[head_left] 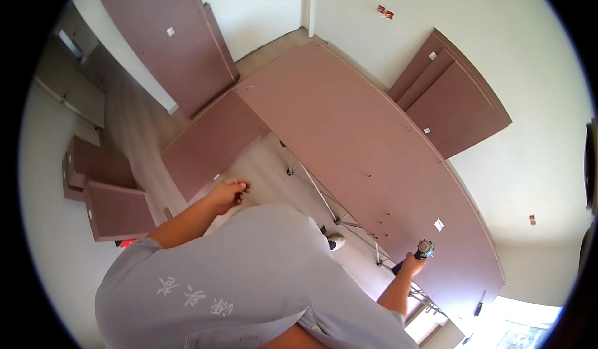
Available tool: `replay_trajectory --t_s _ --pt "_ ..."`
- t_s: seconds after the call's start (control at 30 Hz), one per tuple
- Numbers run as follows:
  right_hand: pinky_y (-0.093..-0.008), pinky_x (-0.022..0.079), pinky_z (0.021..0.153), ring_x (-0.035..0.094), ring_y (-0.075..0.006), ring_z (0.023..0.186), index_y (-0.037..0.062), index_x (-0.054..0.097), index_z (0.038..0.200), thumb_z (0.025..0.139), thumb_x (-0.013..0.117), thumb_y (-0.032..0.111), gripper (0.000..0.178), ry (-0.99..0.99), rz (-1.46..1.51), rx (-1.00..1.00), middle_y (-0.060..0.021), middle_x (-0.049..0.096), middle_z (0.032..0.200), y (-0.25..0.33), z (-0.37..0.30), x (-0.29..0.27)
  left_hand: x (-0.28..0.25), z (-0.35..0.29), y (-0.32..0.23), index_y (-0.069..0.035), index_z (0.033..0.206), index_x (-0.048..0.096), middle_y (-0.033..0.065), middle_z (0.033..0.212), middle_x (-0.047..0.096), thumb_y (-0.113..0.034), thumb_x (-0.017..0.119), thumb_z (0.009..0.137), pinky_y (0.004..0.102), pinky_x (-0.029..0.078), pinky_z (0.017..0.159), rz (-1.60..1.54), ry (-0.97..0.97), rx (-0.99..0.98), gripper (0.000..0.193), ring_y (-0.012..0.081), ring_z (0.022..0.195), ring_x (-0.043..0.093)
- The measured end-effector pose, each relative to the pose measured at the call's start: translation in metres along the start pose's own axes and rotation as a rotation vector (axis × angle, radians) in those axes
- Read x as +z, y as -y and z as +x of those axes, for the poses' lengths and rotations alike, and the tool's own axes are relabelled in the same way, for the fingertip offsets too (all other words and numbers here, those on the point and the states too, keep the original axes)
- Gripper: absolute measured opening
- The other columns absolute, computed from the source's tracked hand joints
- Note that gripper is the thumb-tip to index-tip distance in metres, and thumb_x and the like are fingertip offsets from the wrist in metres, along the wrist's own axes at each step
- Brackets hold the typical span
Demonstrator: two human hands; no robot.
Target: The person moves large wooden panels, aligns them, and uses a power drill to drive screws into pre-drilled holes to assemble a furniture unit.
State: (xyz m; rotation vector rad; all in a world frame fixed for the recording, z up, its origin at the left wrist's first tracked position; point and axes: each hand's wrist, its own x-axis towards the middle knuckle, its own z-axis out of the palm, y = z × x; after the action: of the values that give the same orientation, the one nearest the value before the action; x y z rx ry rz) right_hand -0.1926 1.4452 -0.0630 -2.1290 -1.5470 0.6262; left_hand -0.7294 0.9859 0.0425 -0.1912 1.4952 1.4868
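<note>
My right hand (pixel 411 265) is wrapped round the grip of a cordless drill (pixel 425 248), held at the near edge of a long brown panel (pixel 349 131). The panel rests on a folding metal stand (pixel 317 190). Several small dark bits, perhaps screws, are scattered on it near a white label (pixel 438 225). Out to the left, my left hand (pixel 229 194) is in the air with its fingers curled together; what they hold, if anything, is too small to make out. Beyond it a shorter brown panel (pixel 215 140) meets the long one's far left end.
A screwdriver (pixel 479 303) lies at the long panel's right end. Brown panels lean on the walls at the back left (pixel 162 31) and back right (pixel 458 100). Stacked brown boxes or drawers (pixel 115 209) stand at the left. One shoe (pixel 336 242) shows beside the stand.
</note>
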Motion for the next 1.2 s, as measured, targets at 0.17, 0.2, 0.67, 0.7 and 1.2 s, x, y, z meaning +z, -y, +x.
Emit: replay_trajectory --t_s 0.17,0.2,0.67,0.7,1.2 --pt "-0.0371 0.057 0.069 0.067 -0.0228 0.076 -0.0032 0.060 0.124 0.073 0.070 0.004 0.052 0.449 0.983 0.056 -0.0148 0.071 0.105 0.103 -0.174 0.013 -0.062 0.005 -0.046 -0.012 0.118 0.062 0.0005 0.104 0.068 -0.017 0.060 0.105 0.0226 0.047 0.065 -0.055 0.030 0.063 0.015 0.0063 0.074 0.055" --pt "-0.0379 0.058 0.070 0.067 -0.0228 0.076 -0.0042 0.059 0.126 0.072 0.069 0.005 0.055 0.581 1.065 0.069 -0.0156 0.070 0.107 0.144 -0.213 0.005 -0.064 0.008 -0.055 -0.011 0.118 0.062 0.0006 0.104 0.068 -0.017 0.060 0.105 0.0227 0.047 0.064 -0.054 0.061 0.069 0.014 0.0063 0.074 0.054" --pt "-0.0379 0.058 0.079 0.068 -0.0255 0.091 -0.0035 0.053 0.140 0.068 0.066 -0.001 0.073 1.550 0.847 -0.306 -0.0230 0.069 0.121 0.385 -0.279 0.050 -0.001 0.078 -0.174 -0.006 0.112 0.066 0.0065 0.105 0.071 -0.010 0.063 0.102 0.0239 0.042 0.061 0.018 0.422 0.152 0.011 0.0074 0.071 0.051" --pt "-0.0374 0.058 0.079 0.068 -0.0249 0.090 -0.0038 0.054 0.139 0.068 0.064 -0.001 0.072 1.573 0.837 -0.280 -0.0216 0.069 0.119 0.396 -0.277 0.056 0.000 0.078 -0.180 -0.006 0.112 0.066 0.0071 0.105 0.071 -0.010 0.064 0.101 0.0241 0.042 0.061 0.033 0.425 0.159 0.012 0.0075 0.071 0.051" --pt "-0.0384 0.059 0.077 0.070 -0.0266 0.086 -0.0025 0.051 0.143 0.065 0.069 0.004 0.081 1.552 0.757 -0.111 -0.0211 0.069 0.118 0.529 -0.220 0.186 0.013 0.245 -0.282 -0.001 0.114 0.067 0.0097 0.100 0.070 -0.007 0.063 0.100 0.0241 0.040 0.058 0.049 0.463 0.039 0.015 0.0080 0.067 0.050"
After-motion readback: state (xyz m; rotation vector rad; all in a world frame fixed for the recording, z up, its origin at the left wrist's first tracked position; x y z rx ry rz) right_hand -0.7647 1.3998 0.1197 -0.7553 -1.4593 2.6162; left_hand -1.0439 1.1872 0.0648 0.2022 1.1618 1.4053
